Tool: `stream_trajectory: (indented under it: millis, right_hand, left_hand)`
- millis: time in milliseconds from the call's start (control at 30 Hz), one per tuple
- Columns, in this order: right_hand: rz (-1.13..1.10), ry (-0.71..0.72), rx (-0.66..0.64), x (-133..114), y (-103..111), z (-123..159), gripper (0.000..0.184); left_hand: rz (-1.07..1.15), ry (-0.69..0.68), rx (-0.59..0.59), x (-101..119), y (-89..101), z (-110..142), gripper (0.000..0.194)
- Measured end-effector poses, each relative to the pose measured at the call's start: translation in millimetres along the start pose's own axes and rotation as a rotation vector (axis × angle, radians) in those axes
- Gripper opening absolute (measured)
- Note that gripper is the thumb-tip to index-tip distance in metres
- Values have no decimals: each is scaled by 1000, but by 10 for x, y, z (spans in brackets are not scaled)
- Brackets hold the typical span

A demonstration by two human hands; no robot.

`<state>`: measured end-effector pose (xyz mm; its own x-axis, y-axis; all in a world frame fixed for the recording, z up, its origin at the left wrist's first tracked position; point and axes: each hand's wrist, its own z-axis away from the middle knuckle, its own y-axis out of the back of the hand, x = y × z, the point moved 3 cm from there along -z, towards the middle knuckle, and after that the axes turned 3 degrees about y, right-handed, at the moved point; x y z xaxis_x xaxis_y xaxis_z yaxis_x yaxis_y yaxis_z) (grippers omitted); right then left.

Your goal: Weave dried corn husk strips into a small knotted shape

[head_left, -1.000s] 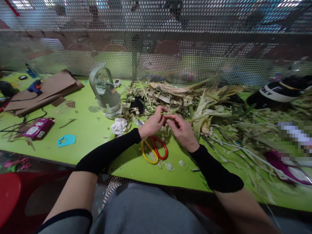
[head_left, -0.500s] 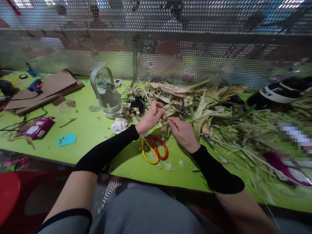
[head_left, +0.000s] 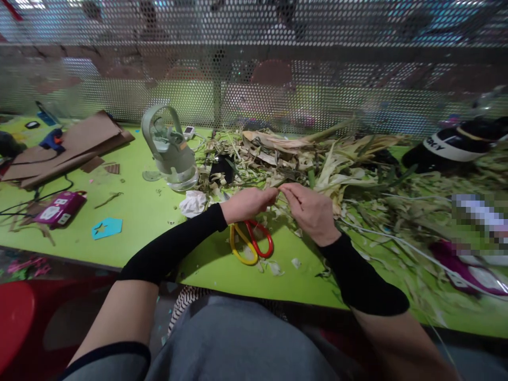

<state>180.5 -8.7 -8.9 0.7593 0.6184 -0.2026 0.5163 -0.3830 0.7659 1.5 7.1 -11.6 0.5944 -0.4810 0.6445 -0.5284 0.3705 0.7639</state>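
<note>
My left hand (head_left: 251, 203) and my right hand (head_left: 311, 210) meet fingertip to fingertip above the green table (head_left: 146, 248), both closed in a pinch. Whatever lies between the fingertips is too small to make out. Just behind them spreads a heap of dried husks (head_left: 278, 145), with a pale leafy husk (head_left: 331, 172) lying near my right hand. Below my left hand rest scissors (head_left: 243, 253) with one yellow and one red handle; their blades are hidden. A crumpled white tissue (head_left: 193, 203) sits left of my left wrist.
A pale green water bottle (head_left: 169, 153) stands left of the heap. Further left are brown cardboard (head_left: 79, 145), a purple box (head_left: 61, 208) and a blue paper pentagon (head_left: 107, 228). A dark bottle (head_left: 452, 148) lies at right. Perforated metal mesh (head_left: 246, 100) closes off the back.
My left hand has turned, its fingers now pointing right, and the right hand has shifted slightly right. The fingertips still meet. The whole view has moved a little.
</note>
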Motion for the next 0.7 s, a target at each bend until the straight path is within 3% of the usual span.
stream_trajectory:
  millis: [100,200,300,367,467,533,567,633,700]
  right_hand:
    - [-219,-124,-167,142,-53,-72,42]
    - [-290,-171,-228,142,-126,-62,43]
    - [-237,-81,-265,5,-183,5,38]
    - [-158,-39,-225,-53,-163,27,37]
    - [-172,-92,-181,-18,-84,-15,35]
    - [-302,-138,-263,14,-62,-62,34]
    - [-346,-154,-293,18,-55,-82,35]
    - [-393,-182,-306,-1,-49,-105,36]
    - [-395,-186,-265,-39,-54,-107,35]
  left_hand:
    - [181,-100,-76,94,19,5,9]
    - [350,-73,98,108,120,2,11]
    - [97,138,274,31,152,14,9]
    - [-171,222,211,-1,122,22,16]
    - [-238,76,-48,28,79,31,18]
    - [53,-59,-153,71,111,41,7]
    - [281,-74,-147,79,146,37,5]
    - [718,-1,1,49,216,13,11]
    - [996,125,197,-4,232,-14,15]
